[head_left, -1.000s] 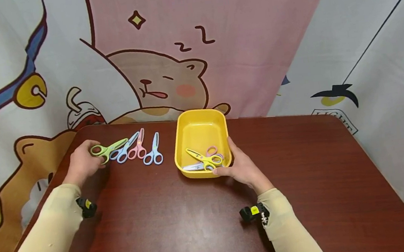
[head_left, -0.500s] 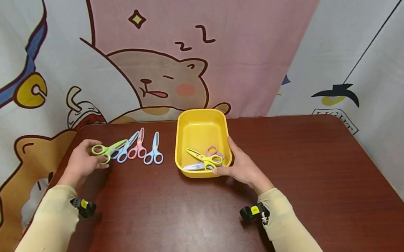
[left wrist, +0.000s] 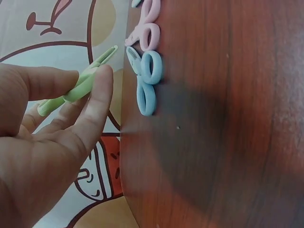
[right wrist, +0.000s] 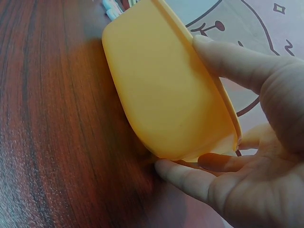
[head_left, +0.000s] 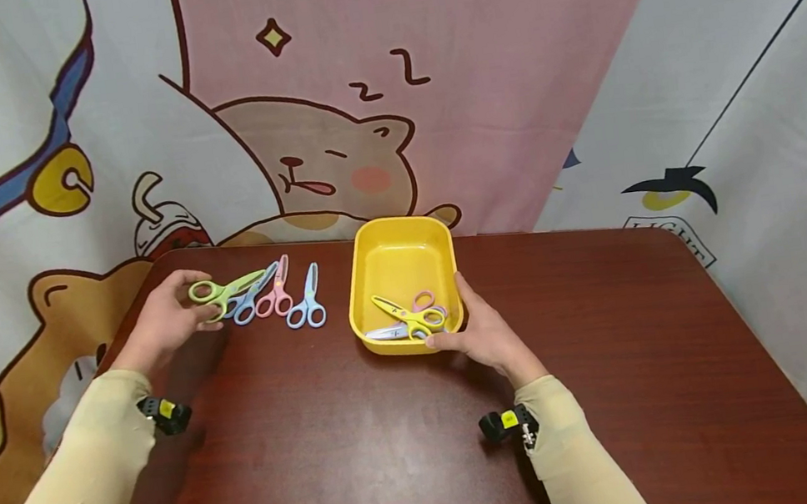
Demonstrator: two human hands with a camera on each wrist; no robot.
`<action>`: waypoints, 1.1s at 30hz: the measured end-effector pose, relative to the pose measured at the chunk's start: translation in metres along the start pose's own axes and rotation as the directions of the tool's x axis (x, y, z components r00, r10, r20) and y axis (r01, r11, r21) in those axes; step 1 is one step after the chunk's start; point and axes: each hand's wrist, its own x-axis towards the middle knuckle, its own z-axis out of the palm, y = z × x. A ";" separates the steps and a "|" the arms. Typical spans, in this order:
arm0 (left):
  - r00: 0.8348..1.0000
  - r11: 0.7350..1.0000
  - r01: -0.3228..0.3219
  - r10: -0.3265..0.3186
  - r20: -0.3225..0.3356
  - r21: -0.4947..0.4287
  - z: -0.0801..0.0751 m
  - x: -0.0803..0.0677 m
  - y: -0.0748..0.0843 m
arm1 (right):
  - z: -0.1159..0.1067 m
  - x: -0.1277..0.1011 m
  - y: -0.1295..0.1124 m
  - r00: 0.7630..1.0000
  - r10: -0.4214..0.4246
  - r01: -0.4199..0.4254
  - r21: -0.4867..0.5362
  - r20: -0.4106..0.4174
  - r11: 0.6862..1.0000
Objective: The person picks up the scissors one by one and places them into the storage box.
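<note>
Green scissors (head_left: 221, 292) in left hand (head_left: 168, 319) (right hand (head_left: 485, 333) grips yellow tray (head_left: 399, 265)).

Both arms, in pale yellow sleeves, reach forward. The left hand (head_left: 168, 319) is raised at the far left, fingers (left wrist: 97, 102) and thumb pinched together. The right hand (head_left: 485, 334) sits near centre, thumb up, fingers (right wrist: 190, 179) curled low.

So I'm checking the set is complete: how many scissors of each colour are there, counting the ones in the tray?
Green scissors: 1, held by the left hand
Blue scissors: 2
Pink scissors: 2
Yellow scissors: 1
White-handled scissors: 1
Total: 7, with 3 in the yellow tray
</note>
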 end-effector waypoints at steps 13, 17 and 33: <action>0.997 0.997 -0.073 0.074 0.034 -0.034 0.009 -0.001 0.019 | 0.000 0.000 0.001 1.000 0.003 -0.003 0.004 -0.001 1.000; 0.996 0.997 -0.079 0.080 0.038 -0.026 0.013 -0.001 0.024 | 0.000 0.000 0.000 1.000 0.003 -0.003 0.006 0.000 1.000; 0.989 0.987 -0.118 0.127 0.077 -0.111 0.026 0.003 0.038 | 0.000 -0.001 -0.001 1.000 0.020 -0.020 -0.003 -0.001 1.000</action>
